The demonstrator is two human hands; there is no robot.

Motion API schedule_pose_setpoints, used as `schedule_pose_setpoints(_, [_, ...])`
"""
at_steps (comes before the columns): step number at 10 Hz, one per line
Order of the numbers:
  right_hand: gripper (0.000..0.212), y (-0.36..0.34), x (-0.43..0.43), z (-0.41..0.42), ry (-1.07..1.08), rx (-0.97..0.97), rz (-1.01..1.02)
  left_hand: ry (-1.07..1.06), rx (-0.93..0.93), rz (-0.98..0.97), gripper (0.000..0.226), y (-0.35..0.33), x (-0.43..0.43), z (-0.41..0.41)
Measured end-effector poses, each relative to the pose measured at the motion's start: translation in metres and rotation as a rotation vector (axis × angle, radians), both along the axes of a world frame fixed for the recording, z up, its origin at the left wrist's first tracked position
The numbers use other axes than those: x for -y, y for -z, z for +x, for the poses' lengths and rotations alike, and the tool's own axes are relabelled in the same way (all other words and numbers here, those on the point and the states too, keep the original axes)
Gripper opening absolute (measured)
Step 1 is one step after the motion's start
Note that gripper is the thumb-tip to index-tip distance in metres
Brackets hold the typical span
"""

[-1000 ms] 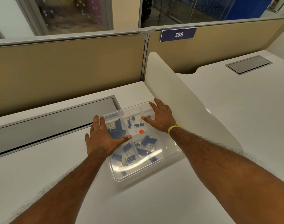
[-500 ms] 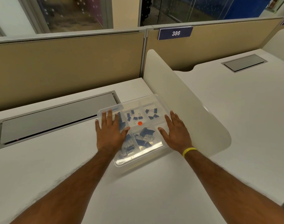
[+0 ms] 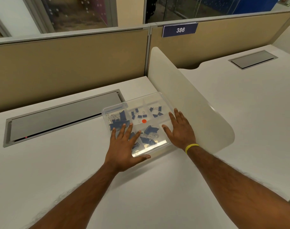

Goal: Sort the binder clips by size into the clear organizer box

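Clips [image 3: 151, 131] lay sorted in the lidded box [image 3: 159, 96]; closing step
Both hands, left [image 3: 124, 146] and right [image 3: 179, 132], pressed flat, unclenched; next, let go

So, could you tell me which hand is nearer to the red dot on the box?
Left. The left hand has fingertips just below-left of the red dot; the right hand lies further off, to its right.

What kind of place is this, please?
Most likely an open-plan office workstation: tan cubicle partitions carrying a desk number sign "386", white desks with grey cable-access flaps, and a curved white divider between seats.
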State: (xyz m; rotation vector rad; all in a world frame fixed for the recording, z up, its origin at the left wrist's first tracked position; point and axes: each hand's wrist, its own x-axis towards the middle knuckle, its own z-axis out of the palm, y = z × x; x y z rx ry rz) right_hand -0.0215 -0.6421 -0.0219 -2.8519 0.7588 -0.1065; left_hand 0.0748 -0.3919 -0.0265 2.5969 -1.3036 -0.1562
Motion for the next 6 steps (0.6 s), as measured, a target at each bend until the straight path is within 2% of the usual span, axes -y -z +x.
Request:
schedule_pose_setpoints(1, [0.086,-0.001,0.0,0.001,0.0,-0.016,-0.015,-0.031,-0.002,-0.088,0.09,0.001,0.0,-0.001])
schedule_pose_setpoints(3, [0.078,-0.007,-0.005,0.0,-0.018,-0.007,-0.031,-0.087,-0.077,-0.07,0.096,-0.013,-0.003,-0.008])
schedule_pose_setpoints(4, [0.069,-0.016,-0.013,-0.003,0.012,0.073,0.039,-0.091,-0.095,-0.071,0.099,-0.022,-0.006,-0.013])
schedule_pose_setpoints(5, [0.06,-0.023,-0.044,-0.011,-0.019,0.185,0.123,-0.092,-0.159,-0.113,0.092,-0.022,-0.029,-0.016])
schedule_pose_setpoints(6, [0.058,-0.025,-0.07,-0.018,-0.095,0.226,0.154,-0.099,-0.127,-0.069,0.095,-0.018,-0.056,-0.02])
